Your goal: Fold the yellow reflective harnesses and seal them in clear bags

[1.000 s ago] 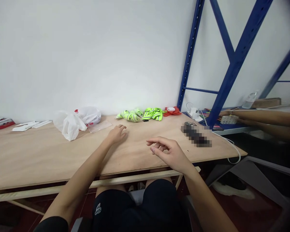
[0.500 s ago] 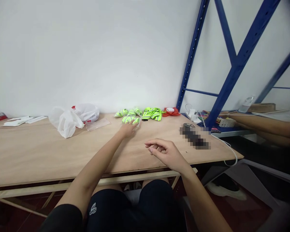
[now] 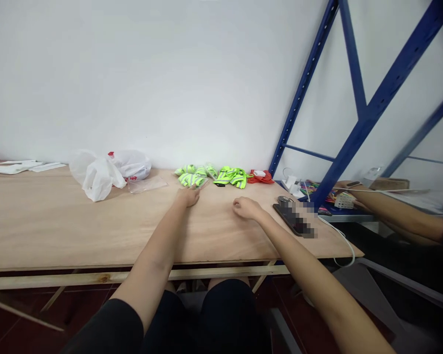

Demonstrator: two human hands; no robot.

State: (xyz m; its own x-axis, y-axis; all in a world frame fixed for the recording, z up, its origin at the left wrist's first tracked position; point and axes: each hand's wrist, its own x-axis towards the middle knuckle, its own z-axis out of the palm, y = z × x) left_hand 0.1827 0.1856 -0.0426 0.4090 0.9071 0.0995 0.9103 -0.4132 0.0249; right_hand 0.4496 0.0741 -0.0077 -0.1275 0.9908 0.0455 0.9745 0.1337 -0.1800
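Resting at the near edge of the bagged striped bundle [image 3: 189, 178], just left of the loose green vest [image 3: 232, 176], the left hand [image 3: 188, 196] hides its fingertips — I cannot tell whether they grasp the plastic. The right hand [image 3: 246, 208], nearer the person than the vest, curls its fingers with nothing visible inside — clenched or merely loose, unclear — perhaps waiting in support. The phone [image 3: 288, 219], right of the vest, probably lies there to stay out of the hands' way.
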